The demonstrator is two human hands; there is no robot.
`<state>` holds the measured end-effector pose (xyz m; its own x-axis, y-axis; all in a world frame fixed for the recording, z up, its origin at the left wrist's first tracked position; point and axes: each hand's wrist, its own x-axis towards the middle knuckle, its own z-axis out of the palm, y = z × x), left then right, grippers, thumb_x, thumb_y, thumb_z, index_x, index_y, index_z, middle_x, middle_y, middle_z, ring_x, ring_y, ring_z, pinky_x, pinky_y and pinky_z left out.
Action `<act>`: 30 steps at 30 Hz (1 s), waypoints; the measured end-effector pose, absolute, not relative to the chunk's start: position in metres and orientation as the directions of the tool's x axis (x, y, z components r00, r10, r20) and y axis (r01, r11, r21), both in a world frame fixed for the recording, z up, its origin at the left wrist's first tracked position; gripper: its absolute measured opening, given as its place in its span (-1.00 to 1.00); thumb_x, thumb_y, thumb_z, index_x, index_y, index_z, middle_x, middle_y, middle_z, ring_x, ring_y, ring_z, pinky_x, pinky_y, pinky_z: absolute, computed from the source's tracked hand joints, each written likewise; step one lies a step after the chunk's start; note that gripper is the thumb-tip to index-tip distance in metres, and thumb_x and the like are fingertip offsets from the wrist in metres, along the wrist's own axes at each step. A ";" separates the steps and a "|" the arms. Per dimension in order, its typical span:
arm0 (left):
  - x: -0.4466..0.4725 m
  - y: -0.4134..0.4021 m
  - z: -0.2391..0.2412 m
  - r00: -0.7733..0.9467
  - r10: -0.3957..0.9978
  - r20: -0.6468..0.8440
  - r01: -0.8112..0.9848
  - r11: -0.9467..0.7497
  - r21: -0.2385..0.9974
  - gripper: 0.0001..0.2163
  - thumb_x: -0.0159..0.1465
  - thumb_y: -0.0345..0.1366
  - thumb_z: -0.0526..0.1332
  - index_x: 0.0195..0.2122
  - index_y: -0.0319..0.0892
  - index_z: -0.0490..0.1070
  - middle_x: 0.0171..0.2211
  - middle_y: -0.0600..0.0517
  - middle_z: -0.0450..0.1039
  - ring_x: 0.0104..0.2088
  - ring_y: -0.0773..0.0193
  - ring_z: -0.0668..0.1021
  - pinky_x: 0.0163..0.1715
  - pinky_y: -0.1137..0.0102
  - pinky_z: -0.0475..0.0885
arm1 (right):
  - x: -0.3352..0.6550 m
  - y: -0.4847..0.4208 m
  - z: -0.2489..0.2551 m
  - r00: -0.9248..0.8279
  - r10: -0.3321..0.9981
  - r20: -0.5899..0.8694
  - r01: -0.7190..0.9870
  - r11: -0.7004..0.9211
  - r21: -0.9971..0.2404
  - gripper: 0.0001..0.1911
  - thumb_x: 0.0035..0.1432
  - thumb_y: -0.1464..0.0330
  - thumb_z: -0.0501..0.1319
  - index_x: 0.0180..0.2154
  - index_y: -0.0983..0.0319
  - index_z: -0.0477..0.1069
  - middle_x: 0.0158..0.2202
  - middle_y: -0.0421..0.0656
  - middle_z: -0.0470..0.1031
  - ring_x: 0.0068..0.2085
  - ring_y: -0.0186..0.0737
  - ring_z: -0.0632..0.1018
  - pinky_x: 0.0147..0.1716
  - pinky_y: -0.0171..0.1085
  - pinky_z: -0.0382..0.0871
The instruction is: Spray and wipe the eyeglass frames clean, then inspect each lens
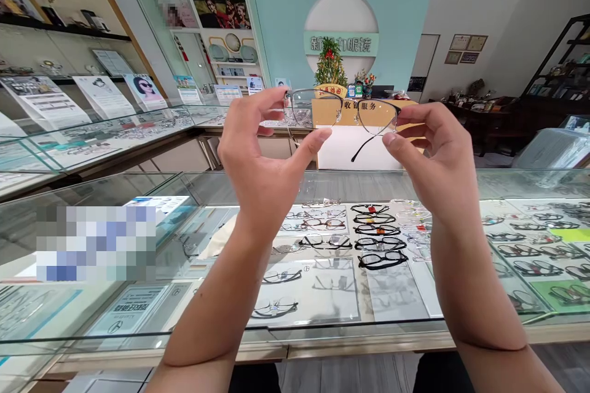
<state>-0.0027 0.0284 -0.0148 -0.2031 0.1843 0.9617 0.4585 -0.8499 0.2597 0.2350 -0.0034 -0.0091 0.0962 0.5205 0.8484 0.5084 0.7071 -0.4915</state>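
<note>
Up in front of me, above the glass counter, I hold a pair of eyeglasses with clear lenses and a thin frame, dark along the top. My left hand grips one outer end of the frame with its fingertips, its thumb below the lens. At the other end, the fingers and thumb of my right hand are closed on the frame. One dark temple tip slants down between the hands; the other temple is partly hidden by my left hand.
Below my arms is a glass display counter holding rows of eyeglasses, including a column of black frames. Another glass showcase runs along the left. Beyond stands a wooden reception desk with a potted plant.
</note>
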 end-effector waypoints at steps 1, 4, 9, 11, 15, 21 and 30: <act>-0.003 0.031 -0.015 -0.205 0.192 0.960 0.443 -0.856 0.266 -0.46 0.21 0.20 0.53 0.13 0.12 0.58 0.02 0.00 0.62 0.10 -0.16 0.66 0.02 -0.12 0.61 | 0.235 -0.003 -0.010 0.101 0.504 0.858 0.517 0.710 -0.478 -0.70 0.28 0.24 0.40 0.03 0.07 0.53 0.00 -0.13 0.65 -0.10 -0.12 0.66 -0.14 -0.09 0.60; -0.005 0.037 -0.016 -0.214 0.233 0.949 0.392 -0.869 0.302 -0.47 0.21 0.22 0.53 0.12 0.14 0.59 0.04 0.00 0.64 0.09 -0.13 0.68 0.00 -0.09 0.63 | 0.234 -0.002 -0.012 0.105 0.462 0.880 0.534 0.721 -0.442 -0.69 0.30 0.22 0.40 0.05 0.04 0.53 0.02 -0.10 0.64 -0.06 -0.08 0.66 -0.10 -0.04 0.61; -0.007 0.050 -0.018 -0.154 0.379 0.912 0.263 -0.874 0.408 -0.48 0.22 0.17 0.55 0.13 0.13 0.58 0.07 -0.02 0.67 0.09 -0.05 0.72 0.02 -0.01 0.66 | 0.227 -0.005 -0.010 0.117 0.338 0.934 0.594 0.730 -0.339 -0.64 0.30 0.15 0.43 0.09 -0.01 0.49 0.04 -0.06 0.59 0.01 0.04 0.62 -0.04 0.08 0.63; -0.007 0.056 -0.019 -0.130 0.397 0.909 0.230 -0.880 0.417 -0.41 0.20 0.16 0.56 0.18 0.07 0.55 0.12 -0.05 0.66 0.13 -0.07 0.71 0.04 -0.03 0.66 | 0.223 -0.007 -0.010 0.118 0.286 0.951 0.630 0.718 -0.295 -0.63 0.31 0.12 0.42 0.09 -0.02 0.48 0.05 -0.04 0.57 0.05 0.09 0.61 -0.01 0.13 0.62; -0.003 0.065 -0.022 -0.124 0.396 0.910 0.191 -0.890 0.413 -0.32 0.21 0.24 0.53 0.22 0.00 0.47 0.20 -0.09 0.63 0.22 -0.12 0.67 0.08 -0.07 0.64 | 0.218 -0.009 -0.011 0.078 0.217 0.973 0.673 0.709 -0.212 -0.59 0.29 0.11 0.44 0.11 -0.04 0.48 0.11 0.01 0.52 0.18 0.22 0.56 0.03 0.23 0.62; -0.001 0.073 -0.025 -0.140 0.431 0.892 0.201 -0.869 0.451 -0.28 0.14 0.35 0.50 0.22 0.14 0.44 0.23 -0.08 0.60 0.30 -0.17 0.61 0.12 -0.10 0.64 | 0.217 -0.009 -0.013 0.058 0.193 0.980 0.711 0.680 -0.176 -0.53 0.26 0.10 0.46 0.15 -0.07 0.47 0.17 0.03 0.52 0.24 0.30 0.52 0.05 0.32 0.62; 0.009 0.070 -0.030 -0.261 0.150 0.954 0.362 -0.901 0.240 -0.40 0.28 0.21 0.47 0.26 0.20 0.40 0.22 -0.02 0.55 0.25 -0.08 0.64 0.13 -0.02 0.61 | 0.218 0.000 -0.013 0.100 0.253 0.962 0.598 0.758 -0.261 -0.70 0.45 0.11 0.25 0.14 -0.05 0.49 0.12 -0.03 0.58 0.18 0.10 0.61 0.02 0.12 0.66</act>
<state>0.0094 0.0699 -0.0303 -0.2607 0.1496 0.9538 0.3618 -0.9008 0.2402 0.2176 0.0004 -0.0128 0.1004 0.2527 0.9623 0.5975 0.7580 -0.2614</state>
